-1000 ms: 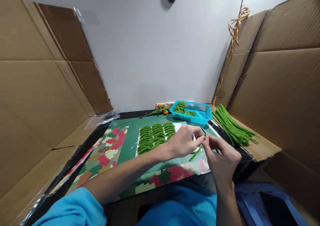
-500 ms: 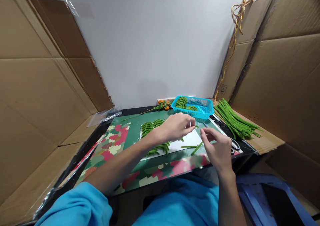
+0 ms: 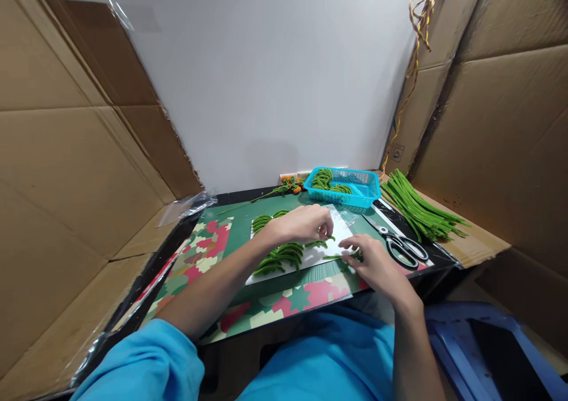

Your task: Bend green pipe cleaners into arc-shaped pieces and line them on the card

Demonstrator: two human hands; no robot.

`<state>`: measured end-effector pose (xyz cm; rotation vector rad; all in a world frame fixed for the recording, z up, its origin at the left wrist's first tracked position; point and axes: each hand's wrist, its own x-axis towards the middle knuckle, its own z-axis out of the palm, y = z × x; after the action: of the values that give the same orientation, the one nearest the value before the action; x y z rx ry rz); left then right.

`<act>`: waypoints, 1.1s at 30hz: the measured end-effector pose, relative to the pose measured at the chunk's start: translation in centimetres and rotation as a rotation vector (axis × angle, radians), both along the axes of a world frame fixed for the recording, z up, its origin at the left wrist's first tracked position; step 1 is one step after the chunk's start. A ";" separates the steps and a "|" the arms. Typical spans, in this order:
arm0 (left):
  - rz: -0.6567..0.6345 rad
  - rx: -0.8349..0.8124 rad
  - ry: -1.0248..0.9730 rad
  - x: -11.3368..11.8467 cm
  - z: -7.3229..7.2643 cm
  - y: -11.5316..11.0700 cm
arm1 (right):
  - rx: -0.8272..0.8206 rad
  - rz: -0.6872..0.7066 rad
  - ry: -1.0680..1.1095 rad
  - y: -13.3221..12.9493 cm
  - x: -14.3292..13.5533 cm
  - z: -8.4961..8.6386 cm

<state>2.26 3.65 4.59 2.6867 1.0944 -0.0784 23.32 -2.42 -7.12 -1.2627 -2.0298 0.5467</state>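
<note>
On both sides of me stand tall cardboard walls [image 3: 66, 170], folded like a little house, with a white wall [image 3: 275, 76] at the back. I guess they keep small things from rolling off. Between them lies my green mat [image 3: 238, 220], with pink and cream patches on it.

A white sheet [image 3: 339, 217] lies on the mat, near me. Maybe it is there because green shows up well on white. Behind it sits a blue basket [image 3: 375, 199], with curved green pieces heaped at its left end, perhaps to keep them together. Over to the right lies a bundle of long green stems [image 3: 419, 209], fuzzy like pipe cleaners. They all point about the same way, probably so one is easy to pull out.

My left hand [image 3: 306, 222] hangs over the sheet, its fingertips bent down by one small curved piece [image 3: 331, 238]. I can't tell if they pinch it or have let it go. My right hand [image 3: 375, 262] has its finger and thumb apart, near a short straight piece [image 3: 332, 257] on the sheet. I can't tell if they touch it.

The scissors [image 3: 385, 232] lie just past that hand, handles toward me, which looks handy for grabbing. Rows of curved green bits [image 3: 284, 258] lie on the sheet, partly under my left arm, side by side, maybe so they don't get mixed up.
</note>
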 end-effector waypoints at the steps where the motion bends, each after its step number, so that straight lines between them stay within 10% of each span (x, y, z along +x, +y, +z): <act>1: -0.009 -0.001 -0.008 0.0 -0.1 0.0 | -0.014 0.030 -0.018 0.1 -0.5 -0.1; 20: 0.007 0.029 0.282 0.9 -1.2 -1.2 | -0.017 0.047 0.045 -0.1 1.2 0.7; 33: 0.087 -0.018 0.274 0.7 -1.1 -1.3 | 0.318 -0.723 0.295 0.1 10.6 -2.5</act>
<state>3.00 2.34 3.50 2.6639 1.2775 -0.4496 33.87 -2.32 -9.64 -1.4882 -1.2327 0.0521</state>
